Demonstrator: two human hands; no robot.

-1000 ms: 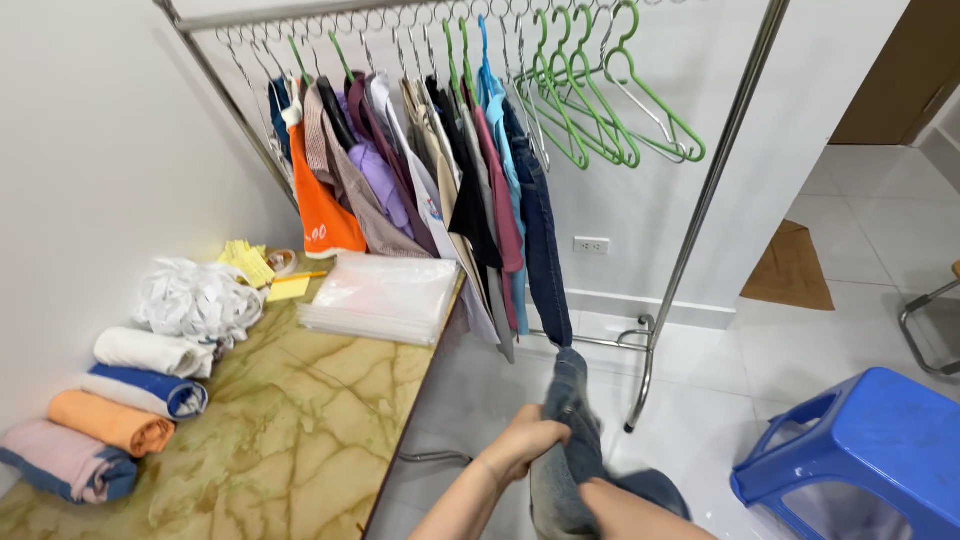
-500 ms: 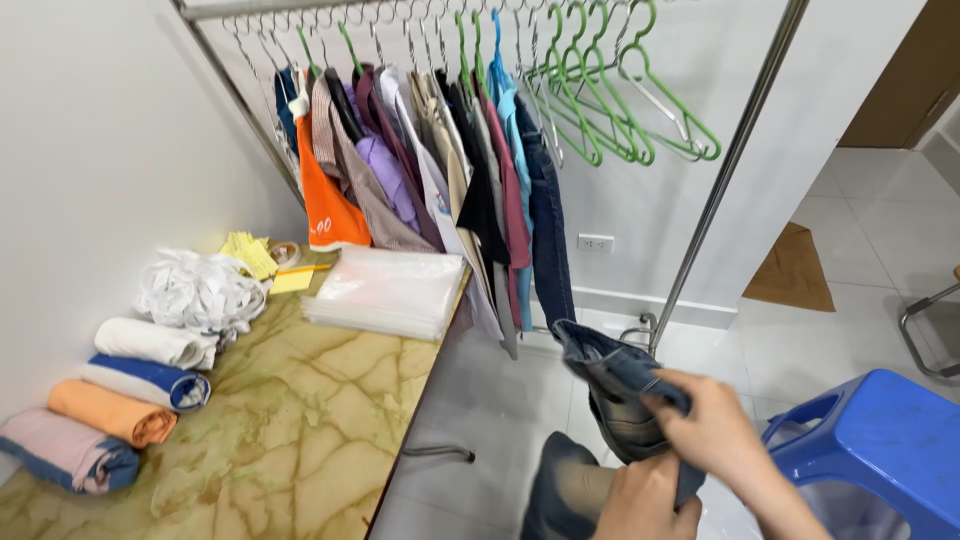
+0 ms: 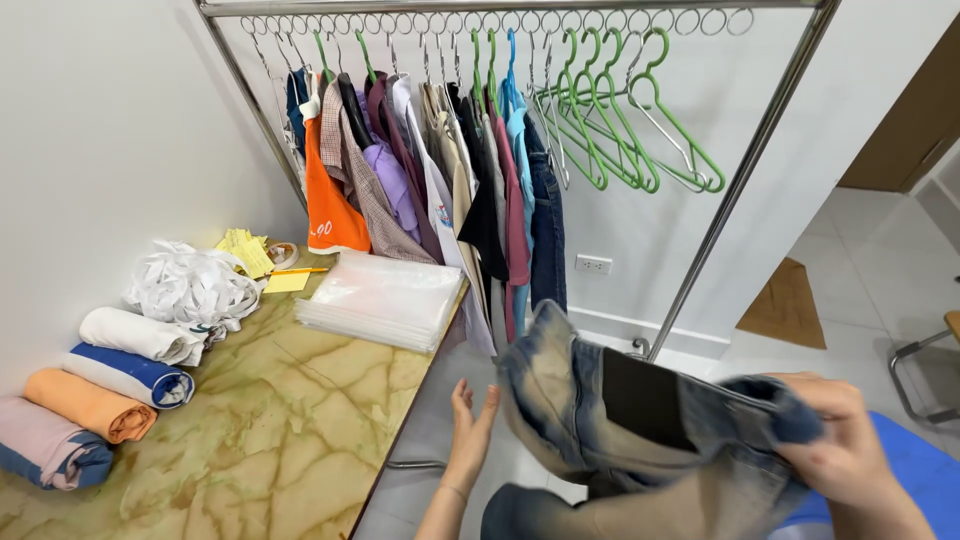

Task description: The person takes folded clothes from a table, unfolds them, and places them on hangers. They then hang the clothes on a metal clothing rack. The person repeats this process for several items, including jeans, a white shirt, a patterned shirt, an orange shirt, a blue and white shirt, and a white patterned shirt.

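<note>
My right hand [image 3: 838,440] grips the waistband of a pair of faded blue jeans [image 3: 600,400], held up in front of me at the lower right. A dark patch shows on the waistband. My left hand [image 3: 470,425] is open, fingers up, palm beside the left edge of the jeans. Whether it touches the denim is unclear. The jeans hang down past the bottom of the view.
A metal clothes rail [image 3: 520,8] carries several hung garments [image 3: 430,180] and empty green hangers [image 3: 620,130]. A marbled table [image 3: 240,430] holds rolled cloths [image 3: 110,370], a white bundle [image 3: 190,285], clear plastic bags [image 3: 385,295] and yellow notes [image 3: 245,250]. A blue stool [image 3: 915,460] stands right.
The jeans have come up and spread wide. My right hand moved out to the right on the waistband, and my left hand let go and opened beside them.
</note>
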